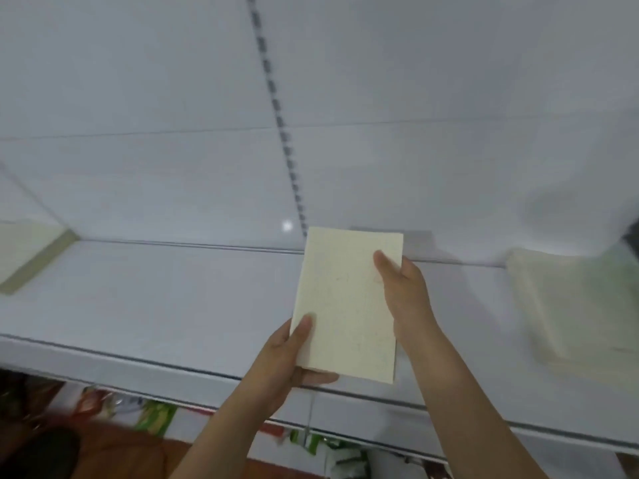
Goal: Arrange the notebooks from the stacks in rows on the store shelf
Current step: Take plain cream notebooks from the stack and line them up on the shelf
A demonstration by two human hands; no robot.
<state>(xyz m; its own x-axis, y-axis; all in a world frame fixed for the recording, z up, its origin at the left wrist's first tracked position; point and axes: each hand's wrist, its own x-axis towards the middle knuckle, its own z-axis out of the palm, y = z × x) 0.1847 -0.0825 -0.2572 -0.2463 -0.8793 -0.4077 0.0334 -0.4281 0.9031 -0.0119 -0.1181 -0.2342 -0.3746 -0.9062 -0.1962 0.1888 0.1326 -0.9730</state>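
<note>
Both hands gripping 1 notebook [345, 305], left hand [287, 361] pinching near corner, right hand [403, 292] far edge, above shelf [155, 299]; risk: crooked landing, overlapping stack [567, 305] right of right hand.

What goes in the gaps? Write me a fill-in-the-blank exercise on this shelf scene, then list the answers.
1. The cream notebook is held by ____ hands.
2. The left hand grips the notebook at its ____ left corner.
3. The right hand grips the notebook's ____ edge.
4. The blurred stack of notebooks lies on the white shelf to the ____ of the held notebook.

Answers: both; near; right; right
</note>
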